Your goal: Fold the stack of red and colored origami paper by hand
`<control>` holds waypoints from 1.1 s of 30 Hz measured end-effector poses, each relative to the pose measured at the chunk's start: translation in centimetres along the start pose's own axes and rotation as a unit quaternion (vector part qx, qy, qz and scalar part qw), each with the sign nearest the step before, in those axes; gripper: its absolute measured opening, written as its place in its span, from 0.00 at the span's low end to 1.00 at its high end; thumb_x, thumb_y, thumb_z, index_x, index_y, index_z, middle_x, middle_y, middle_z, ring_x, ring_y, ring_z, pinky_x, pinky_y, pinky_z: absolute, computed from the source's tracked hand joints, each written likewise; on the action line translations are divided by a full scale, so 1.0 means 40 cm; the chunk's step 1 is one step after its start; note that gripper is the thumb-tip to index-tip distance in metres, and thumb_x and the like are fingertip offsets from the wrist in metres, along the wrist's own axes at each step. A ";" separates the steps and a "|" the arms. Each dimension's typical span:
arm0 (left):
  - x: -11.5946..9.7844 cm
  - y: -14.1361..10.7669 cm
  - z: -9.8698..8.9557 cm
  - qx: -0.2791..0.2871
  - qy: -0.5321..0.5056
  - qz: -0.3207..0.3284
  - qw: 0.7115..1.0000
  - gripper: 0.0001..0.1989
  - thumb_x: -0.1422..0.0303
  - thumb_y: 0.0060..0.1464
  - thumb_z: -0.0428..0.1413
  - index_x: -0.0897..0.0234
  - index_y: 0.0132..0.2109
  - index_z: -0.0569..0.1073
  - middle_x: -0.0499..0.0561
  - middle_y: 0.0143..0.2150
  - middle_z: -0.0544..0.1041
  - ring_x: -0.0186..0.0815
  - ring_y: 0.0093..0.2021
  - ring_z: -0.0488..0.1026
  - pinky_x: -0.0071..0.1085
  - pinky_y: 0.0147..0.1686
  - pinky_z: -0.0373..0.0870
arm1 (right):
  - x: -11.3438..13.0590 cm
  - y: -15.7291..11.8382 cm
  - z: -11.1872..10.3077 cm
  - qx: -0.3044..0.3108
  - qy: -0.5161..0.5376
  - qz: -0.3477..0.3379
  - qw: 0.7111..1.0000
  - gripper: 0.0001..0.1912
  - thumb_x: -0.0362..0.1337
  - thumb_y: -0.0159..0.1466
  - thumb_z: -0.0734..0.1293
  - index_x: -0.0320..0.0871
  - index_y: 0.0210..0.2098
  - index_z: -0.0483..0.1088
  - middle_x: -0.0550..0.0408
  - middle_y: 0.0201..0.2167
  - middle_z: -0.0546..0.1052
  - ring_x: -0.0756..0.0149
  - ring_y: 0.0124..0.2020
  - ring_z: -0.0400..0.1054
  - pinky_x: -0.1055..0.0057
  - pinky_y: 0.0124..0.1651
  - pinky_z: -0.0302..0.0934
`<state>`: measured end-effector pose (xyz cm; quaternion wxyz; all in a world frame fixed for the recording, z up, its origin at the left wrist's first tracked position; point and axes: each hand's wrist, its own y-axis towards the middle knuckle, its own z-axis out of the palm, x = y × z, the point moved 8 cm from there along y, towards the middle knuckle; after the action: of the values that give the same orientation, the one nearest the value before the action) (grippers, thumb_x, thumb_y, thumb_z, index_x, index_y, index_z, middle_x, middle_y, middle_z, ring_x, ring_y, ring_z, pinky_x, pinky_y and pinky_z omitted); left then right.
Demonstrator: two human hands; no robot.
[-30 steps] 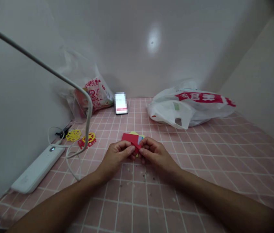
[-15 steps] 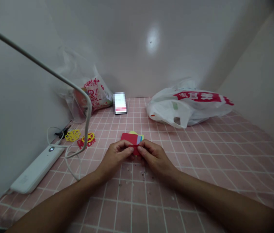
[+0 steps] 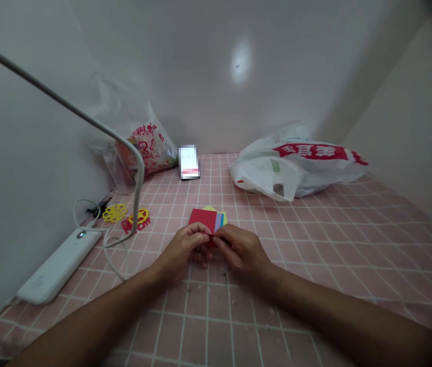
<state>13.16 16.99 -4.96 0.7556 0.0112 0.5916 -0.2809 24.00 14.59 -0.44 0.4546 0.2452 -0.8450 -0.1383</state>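
Between my fingertips is a small piece of red paper (image 3: 211, 243), mostly hidden by the fingers. My left hand (image 3: 185, 244) pinches its left side with thumb and forefinger, the lower fingers curled underneath. From the right, my right hand (image 3: 240, 247) pinches it too, close to the left fingertips. Just beyond the hands lies a stack of coloured paper sheets (image 3: 203, 219), red on top, with lilac, blue and yellow edges showing on its right. Tiny dark and pale scraps (image 3: 225, 278) dot the tablecloth below my hands.
Left are a white power strip (image 3: 60, 262), a grey cable (image 3: 138, 188), yellow (image 3: 115, 213) and red cut-out shapes (image 3: 137, 225), and a dark-handled tool (image 3: 99, 208). Behind stand a phone (image 3: 189, 162), a clear plastic bag (image 3: 154, 148) and a white plastic bag (image 3: 300, 168). Pink checked tablecloth (image 3: 315, 265) underneath.
My fingertips have come closer together and cover more of the red paper. The right hand has shifted slightly left and down, and the left hand's lower fingers show more.
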 end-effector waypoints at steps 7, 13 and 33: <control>0.004 0.003 0.000 -0.001 -0.016 -0.002 1.000 0.07 0.74 0.43 0.58 0.65 0.32 0.67 0.44 0.23 0.73 0.27 0.20 0.70 0.22 0.21 0.68 | 0.009 0.001 0.000 0.003 0.009 -0.016 1.000 0.09 0.32 0.68 0.60 0.43 0.31 0.68 0.54 0.28 0.73 0.66 0.29 0.66 0.69 0.34 0.57; -0.006 0.002 0.006 0.025 -0.046 0.018 0.998 0.07 0.75 0.44 0.58 0.66 0.33 0.69 0.47 0.28 0.75 0.30 0.28 0.74 0.29 0.34 0.72 | 0.005 0.005 -0.006 -0.006 0.057 0.016 0.998 0.09 0.32 0.67 0.61 0.44 0.31 0.69 0.54 0.28 0.72 0.65 0.31 0.66 0.68 0.35 0.57; -0.058 -0.006 -0.005 -0.022 0.114 0.117 0.986 0.10 0.65 0.49 0.62 0.66 0.32 0.71 0.46 0.27 0.73 0.30 0.27 0.69 0.27 0.31 0.66 | -0.076 0.003 0.018 -0.027 0.319 0.195 0.927 0.09 0.40 0.65 0.63 0.43 0.30 0.68 0.58 0.26 0.70 0.68 0.27 0.62 0.72 0.31 0.56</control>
<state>12.54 17.82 -2.86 0.7106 0.0955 0.6750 -0.1741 24.77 16.32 -2.92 0.7246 0.0943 -0.6825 0.0163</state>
